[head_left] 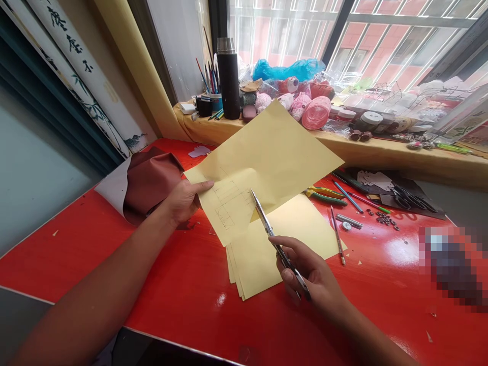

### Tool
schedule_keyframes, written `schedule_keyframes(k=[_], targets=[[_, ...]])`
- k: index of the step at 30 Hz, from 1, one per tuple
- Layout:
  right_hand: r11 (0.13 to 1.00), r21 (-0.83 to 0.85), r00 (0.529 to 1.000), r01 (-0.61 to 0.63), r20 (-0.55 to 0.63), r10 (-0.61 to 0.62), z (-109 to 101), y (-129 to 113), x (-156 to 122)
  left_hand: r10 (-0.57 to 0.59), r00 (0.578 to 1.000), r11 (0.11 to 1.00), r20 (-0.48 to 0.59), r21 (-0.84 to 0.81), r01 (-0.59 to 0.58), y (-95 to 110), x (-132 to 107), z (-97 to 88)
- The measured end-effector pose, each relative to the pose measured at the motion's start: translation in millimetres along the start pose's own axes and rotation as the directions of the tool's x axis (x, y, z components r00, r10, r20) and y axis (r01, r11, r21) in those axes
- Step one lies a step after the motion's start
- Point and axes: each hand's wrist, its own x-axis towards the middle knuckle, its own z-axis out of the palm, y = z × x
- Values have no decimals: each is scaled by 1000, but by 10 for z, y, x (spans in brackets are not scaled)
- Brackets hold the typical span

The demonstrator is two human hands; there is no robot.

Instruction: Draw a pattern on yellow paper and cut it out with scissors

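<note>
My left hand [183, 202] is closed on the left edge of a yellow paper sheet [274, 152] and holds it up above the red table [171, 284]. Pencil lines are drawn on the sheet's lower part. My right hand [310, 277] grips a pair of scissors [267, 223]. Their blades point up into a cut in the sheet's lower edge. Flat under the raised sheet lies a stack of yellow paper [267, 254].
A brown leather piece [148, 180] lies at the left. Pliers [324, 194], pencils [337, 234], small rings and black scissors [412, 199] lie at the right. A black flask [229, 76], a brush cup and pink yarn [315, 113] stand on the window ledge.
</note>
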Motion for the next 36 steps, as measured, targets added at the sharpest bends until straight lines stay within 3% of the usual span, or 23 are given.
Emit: schedule_keyframes(k=[27,36], targets=[[997,19,994,78,-72,-77,-10,40,14,-11,1000,998,12,58,11,-30,-9,-1],[998,7,994,55,-91,-54,-13,2,15,2,1000,997,20,72,-3,-34,-5,-11]])
